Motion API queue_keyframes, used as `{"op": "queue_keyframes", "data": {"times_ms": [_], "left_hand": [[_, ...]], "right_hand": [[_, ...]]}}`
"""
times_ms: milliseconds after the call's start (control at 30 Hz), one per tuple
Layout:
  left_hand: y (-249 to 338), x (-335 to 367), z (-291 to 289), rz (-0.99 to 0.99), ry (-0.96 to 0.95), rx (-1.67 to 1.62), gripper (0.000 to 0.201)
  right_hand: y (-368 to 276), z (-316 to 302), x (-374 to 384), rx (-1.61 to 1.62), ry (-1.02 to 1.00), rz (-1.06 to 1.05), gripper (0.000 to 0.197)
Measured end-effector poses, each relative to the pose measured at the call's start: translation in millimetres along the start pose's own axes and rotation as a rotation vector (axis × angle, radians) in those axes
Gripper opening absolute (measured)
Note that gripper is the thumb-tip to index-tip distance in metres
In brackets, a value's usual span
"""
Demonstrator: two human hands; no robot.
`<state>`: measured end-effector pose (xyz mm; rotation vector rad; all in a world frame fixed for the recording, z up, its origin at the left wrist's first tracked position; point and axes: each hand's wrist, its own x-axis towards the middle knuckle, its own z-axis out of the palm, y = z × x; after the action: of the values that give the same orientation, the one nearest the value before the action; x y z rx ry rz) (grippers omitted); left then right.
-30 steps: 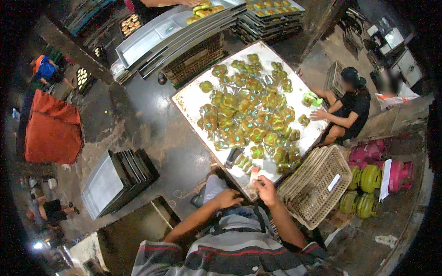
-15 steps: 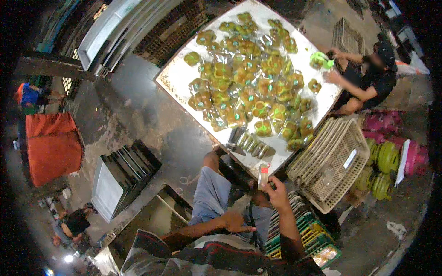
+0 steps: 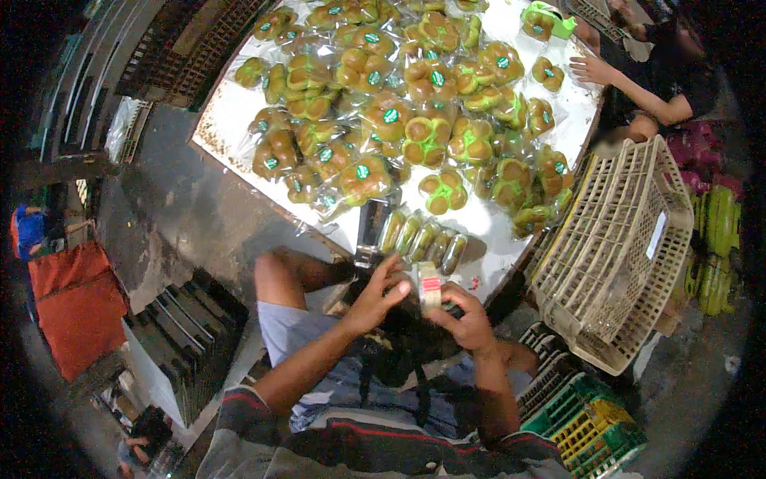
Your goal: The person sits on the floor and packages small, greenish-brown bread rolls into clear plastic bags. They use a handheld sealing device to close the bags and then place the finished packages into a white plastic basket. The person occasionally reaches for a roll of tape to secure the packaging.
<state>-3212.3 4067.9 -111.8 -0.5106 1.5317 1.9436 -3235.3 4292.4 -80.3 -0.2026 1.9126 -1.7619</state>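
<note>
My right hand is closed on a narrow beige roll, apparently tape, with a red and white patch on it. It is held just off the table's near corner. My left hand is open, fingers apart, beside the roll and close to a dark device at the table edge, whose kind I cannot make out. Several slim bagged rolls of bread lie in a row beyond my hands. Behind them, clear-bagged clustered buns, brown and green with green stickers, cover much of the white table.
Across the table at right, a co-worker's hand rests near a bright green device. Stacked beige plastic crates stand right of the table, with green and yellow crates below. Dark trays are stacked at left.
My left hand has risen from my lap to beside the roll, its fingers spreading. The roll in my right hand has come nearer the left hand. The view has shifted closer over the table.
</note>
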Motion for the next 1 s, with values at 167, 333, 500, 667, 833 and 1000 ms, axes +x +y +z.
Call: {"op": "queue_keyframes", "data": {"times_ms": [167,333,500,667,833,1000], "left_hand": [[-25.0,62.3,-1.4,0.067,-0.173,0.102,0.071],[-35.1,78.3,-18.3,0.074,-0.234,-0.241,0.08],[-40.2,63.8,-18.1,0.154,-0.349,-0.343,0.077],[-47.7,38.4,-16.6,0.151,-0.391,-0.473,0.069],[-41.7,22.8,-4.1,0.162,-0.353,-0.664,0.061],[-46.2,21.6,-8.9,0.231,-0.301,-0.62,0.056]], "right_hand": [[52.5,43.0,19.0,-0.093,0.179,-0.166,0.026],[93.4,56.4,16.5,0.32,0.613,-0.136,0.035],[91.6,67.6,11.4,0.688,0.682,-0.306,0.032],[70.8,96.9,3.8,0.358,0.763,-0.273,0.036],[84.8,121.8,19.2,-0.661,0.954,-0.585,0.046],[81.0,143.7,18.8,-0.683,1.008,-0.592,0.039]]}}
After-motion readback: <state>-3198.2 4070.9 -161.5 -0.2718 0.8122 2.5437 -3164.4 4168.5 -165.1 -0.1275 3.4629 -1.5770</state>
